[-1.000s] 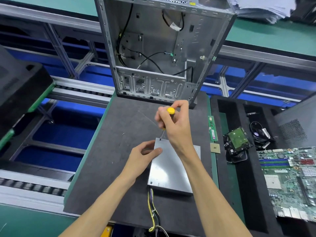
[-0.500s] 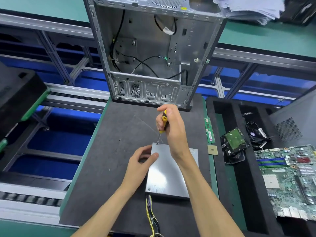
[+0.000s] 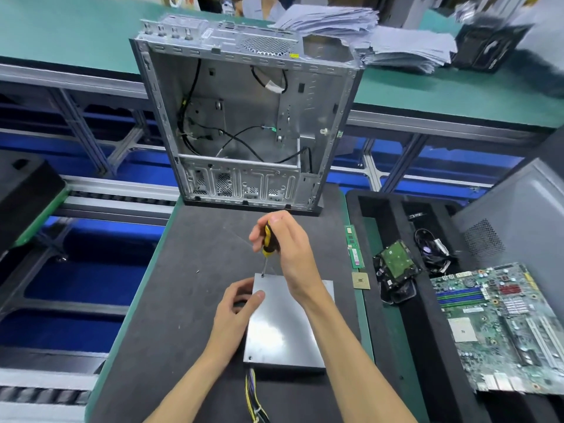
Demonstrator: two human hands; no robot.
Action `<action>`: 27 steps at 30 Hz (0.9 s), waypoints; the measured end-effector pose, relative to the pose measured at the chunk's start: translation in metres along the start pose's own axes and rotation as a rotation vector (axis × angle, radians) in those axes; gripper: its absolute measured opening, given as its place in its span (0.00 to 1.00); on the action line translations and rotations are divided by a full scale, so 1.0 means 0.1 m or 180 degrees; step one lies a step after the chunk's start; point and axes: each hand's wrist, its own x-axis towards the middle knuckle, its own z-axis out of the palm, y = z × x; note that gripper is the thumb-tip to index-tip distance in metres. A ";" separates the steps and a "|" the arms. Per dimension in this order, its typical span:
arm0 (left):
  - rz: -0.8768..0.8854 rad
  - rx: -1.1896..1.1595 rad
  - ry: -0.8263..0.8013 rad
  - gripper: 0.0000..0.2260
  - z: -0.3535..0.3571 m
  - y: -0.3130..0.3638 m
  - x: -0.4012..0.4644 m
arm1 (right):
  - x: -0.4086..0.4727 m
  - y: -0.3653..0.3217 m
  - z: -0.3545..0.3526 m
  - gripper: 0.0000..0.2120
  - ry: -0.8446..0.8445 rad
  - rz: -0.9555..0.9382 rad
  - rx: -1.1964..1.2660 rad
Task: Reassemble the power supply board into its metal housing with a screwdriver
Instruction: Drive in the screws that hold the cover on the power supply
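Observation:
The grey metal power supply housing (image 3: 283, 334) lies flat on the black mat (image 3: 189, 300), its yellow and black cables (image 3: 254, 404) trailing off the near edge. My right hand (image 3: 287, 248) grips a yellow and black screwdriver (image 3: 268, 241), held nearly upright with its tip on a screw at the housing's far left corner. My left hand (image 3: 235, 312) grips the housing's left edge, thumb on the top plate and fingers curled down the side.
An open computer case (image 3: 247, 123) stands upright at the mat's far end. A loose screw (image 3: 198, 272) lies on the mat to the left. To the right are a memory stick (image 3: 354, 247), a processor chip (image 3: 360, 280), a hard drive (image 3: 396, 259), a motherboard (image 3: 503, 325) and a grey side panel (image 3: 525, 215).
My right hand has turned on the screwdriver, so the yellow handle end is now mostly covered by the fingers. The camera view has tilted, showing more of the case's top. The left hand stays on the housing.

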 end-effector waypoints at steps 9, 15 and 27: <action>-0.0017 -0.0046 -0.0070 0.11 -0.01 0.03 0.00 | 0.04 -0.02 0.05 0.07 0.0049 0.0101 0.0087; -0.0024 -0.0124 -0.0065 0.12 -0.01 0.02 0.01 | 0.06 -0.01 0.08 0.06 0.0130 0.0071 -0.0072; -0.0055 -0.0074 -0.0058 0.11 -0.02 0.00 0.02 | 0.08 0.05 0.02 0.16 -0.0083 0.0197 0.0071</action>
